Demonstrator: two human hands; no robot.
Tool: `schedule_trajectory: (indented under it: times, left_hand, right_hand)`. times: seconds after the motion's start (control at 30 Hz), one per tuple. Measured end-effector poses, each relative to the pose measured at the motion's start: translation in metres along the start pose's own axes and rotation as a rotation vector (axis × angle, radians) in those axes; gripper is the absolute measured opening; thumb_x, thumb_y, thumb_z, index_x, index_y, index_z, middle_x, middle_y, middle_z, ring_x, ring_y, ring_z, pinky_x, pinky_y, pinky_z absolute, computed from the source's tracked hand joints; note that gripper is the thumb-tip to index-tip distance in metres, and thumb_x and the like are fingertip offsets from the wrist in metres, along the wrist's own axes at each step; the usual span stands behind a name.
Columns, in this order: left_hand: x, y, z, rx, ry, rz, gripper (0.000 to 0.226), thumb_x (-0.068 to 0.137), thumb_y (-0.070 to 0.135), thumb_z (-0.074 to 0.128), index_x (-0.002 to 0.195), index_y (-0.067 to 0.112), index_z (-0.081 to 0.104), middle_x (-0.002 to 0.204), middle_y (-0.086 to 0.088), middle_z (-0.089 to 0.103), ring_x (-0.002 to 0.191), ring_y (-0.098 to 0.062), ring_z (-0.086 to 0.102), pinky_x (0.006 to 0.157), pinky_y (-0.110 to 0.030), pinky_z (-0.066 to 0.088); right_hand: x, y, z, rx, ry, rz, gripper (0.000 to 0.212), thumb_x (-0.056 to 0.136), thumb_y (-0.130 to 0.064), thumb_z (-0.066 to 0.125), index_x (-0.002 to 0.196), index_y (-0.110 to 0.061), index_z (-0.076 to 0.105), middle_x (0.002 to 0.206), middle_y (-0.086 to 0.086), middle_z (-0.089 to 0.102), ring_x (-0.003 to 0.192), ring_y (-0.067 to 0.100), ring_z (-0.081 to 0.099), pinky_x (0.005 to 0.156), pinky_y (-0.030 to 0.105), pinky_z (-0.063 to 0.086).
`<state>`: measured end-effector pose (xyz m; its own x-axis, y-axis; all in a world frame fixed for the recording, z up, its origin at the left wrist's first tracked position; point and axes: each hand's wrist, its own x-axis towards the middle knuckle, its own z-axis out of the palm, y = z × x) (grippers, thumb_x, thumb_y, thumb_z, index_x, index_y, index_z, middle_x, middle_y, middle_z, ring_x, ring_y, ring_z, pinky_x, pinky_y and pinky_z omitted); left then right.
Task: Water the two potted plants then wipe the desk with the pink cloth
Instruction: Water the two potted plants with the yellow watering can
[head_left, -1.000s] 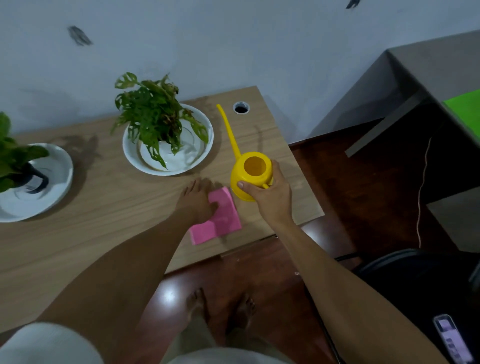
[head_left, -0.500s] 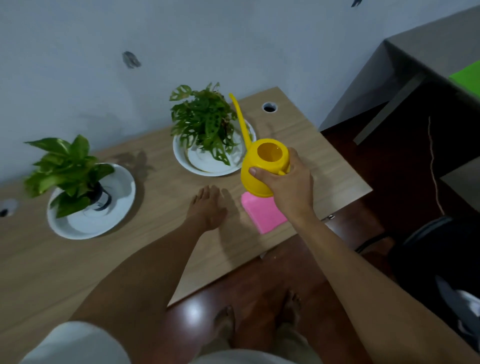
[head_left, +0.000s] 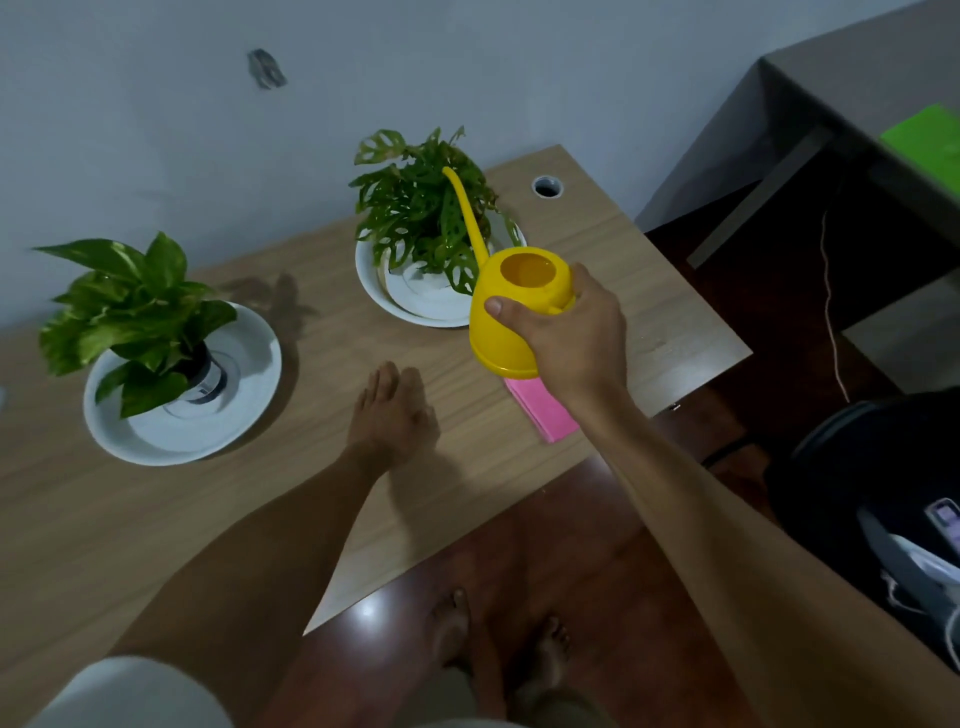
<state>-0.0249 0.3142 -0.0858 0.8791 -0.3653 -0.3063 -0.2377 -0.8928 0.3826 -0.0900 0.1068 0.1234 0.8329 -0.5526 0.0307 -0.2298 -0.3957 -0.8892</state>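
Right hand (head_left: 569, 332) grips the can (head_left: 511, 317), left hand (head_left: 392, 415) flat, empty on the table (head_left: 613, 249); tip slowly, spout over the near plant (head_left: 421, 208).

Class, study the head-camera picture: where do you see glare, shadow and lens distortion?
Head view: glare on the glossy floor by the desk edge; soft shadows beside the left hand and behind the left plant; wide-angle bending skews the desk edges; overall dim light.
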Motion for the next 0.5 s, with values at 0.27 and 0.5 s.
schedule_trajectory:
  times: [0.27, 0.5]
  left_hand:
    - [-0.004, -0.005, 0.023, -0.031, 0.059, -0.006, 0.069, 0.102, 0.043, 0.040, 0.163, 0.019, 0.017, 0.172, -0.023, 0.006, 0.161, -0.039, 0.003, 0.129, -0.053, 0.006]
    - [-0.003, -0.011, 0.027, -0.039, 0.049, 0.005, 0.071, 0.104, 0.045, 0.036, 0.166, 0.021, 0.013, 0.173, -0.020, -0.001, 0.162, -0.035, -0.004, 0.130, -0.050, 0.001]
  right_hand:
    - [0.001, -0.017, 0.008, -0.156, 0.034, -0.001, 0.063, 0.076, -0.055, 0.088, 0.118, -0.012, 0.070, 0.114, 0.002, 0.073, 0.105, 0.022, 0.067, 0.089, 0.035, 0.054]
    - [0.002, -0.030, 0.009, -0.198, 0.028, 0.018, 0.061, 0.075, -0.056, 0.088, 0.111, -0.010, 0.072, 0.109, 0.007, 0.074, 0.101, 0.026, 0.069, 0.087, 0.038, 0.055]
